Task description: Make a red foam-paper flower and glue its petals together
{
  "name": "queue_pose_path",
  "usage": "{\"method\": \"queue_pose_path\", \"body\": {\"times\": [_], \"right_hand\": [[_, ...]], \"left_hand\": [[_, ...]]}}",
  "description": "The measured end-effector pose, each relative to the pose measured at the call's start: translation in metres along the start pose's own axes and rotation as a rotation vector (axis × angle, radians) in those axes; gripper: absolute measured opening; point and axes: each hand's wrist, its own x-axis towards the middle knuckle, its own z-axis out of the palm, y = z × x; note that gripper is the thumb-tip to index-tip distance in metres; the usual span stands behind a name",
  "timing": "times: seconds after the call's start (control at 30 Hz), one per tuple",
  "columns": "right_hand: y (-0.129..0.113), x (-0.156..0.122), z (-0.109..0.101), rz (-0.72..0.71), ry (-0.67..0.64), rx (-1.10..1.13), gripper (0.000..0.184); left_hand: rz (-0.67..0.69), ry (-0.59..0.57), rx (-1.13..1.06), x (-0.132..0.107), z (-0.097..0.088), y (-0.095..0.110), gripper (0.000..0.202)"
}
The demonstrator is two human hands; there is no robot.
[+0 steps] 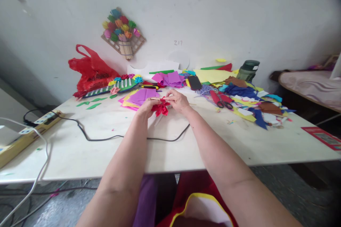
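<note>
Above the middle of the white table, both my hands are closed on a red paper flower, its petals hanging down between them. My left hand grips it from the left, and a thin light-coloured stick shows at those fingers. On the other side, the fingertips of my right hand pinch the flower's upper edge. Just behind my left hand lies a stack of purple, yellow and pink paper sheets. How the fingers sit on the flower's far side is hidden.
A black cable crosses the table below my hands. Scissors and many paper scraps lie at right, near a phone and a green bottle. At left are a red plastic bag, green paper leaves and a power strip.
</note>
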Motion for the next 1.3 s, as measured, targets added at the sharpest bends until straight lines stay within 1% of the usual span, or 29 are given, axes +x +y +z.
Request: {"method": "queue_pose_path", "body": {"times": [0.1, 0.17, 0.27, 0.47, 0.6, 0.8, 0.93, 1.13, 1.2, 1.3], "right_hand": [[0.001, 0.0, 0.002, -0.001, 0.017, 0.012, 0.023], [0.001, -0.001, 0.002, 0.004, 0.023, 0.009, 0.023], [-0.001, -0.002, 0.001, 0.008, 0.033, -0.005, 0.023], [-0.003, -0.003, -0.001, 0.01, 0.029, -0.042, 0.023], [-0.003, -0.003, -0.001, 0.022, 0.015, -0.058, 0.023], [-0.001, -0.003, 0.001, 0.036, 0.018, -0.009, 0.022], [0.0, -0.002, 0.003, 0.047, 0.045, 0.068, 0.025], [0.004, -0.002, 0.005, 0.045, 0.039, 0.253, 0.029], [0.005, -0.002, 0.006, 0.049, 0.046, 0.306, 0.025], [0.008, -0.001, 0.007, 0.043, 0.064, 0.356, 0.008]], "left_hand": [[-0.019, 0.029, -0.028, 0.002, 0.001, 0.0, 0.008], [-0.053, 0.081, -0.064, 0.003, 0.002, 0.001, 0.004], [-0.097, 0.158, -0.112, 0.005, 0.004, 0.002, 0.008], [-0.107, 0.178, -0.07, 0.008, 0.005, -0.002, 0.008], [-0.086, 0.138, -0.04, 0.006, 0.004, -0.001, 0.009], [-0.014, 0.067, -0.001, 0.0, 0.004, 0.004, 0.024], [0.028, 0.043, 0.016, -0.002, 0.004, 0.006, 0.028], [0.087, 0.025, 0.113, -0.001, 0.002, 0.007, 0.03], [0.11, 0.019, 0.147, -0.001, 0.002, 0.007, 0.033], [0.145, -0.002, 0.197, -0.001, 0.001, 0.007, 0.039]]}}
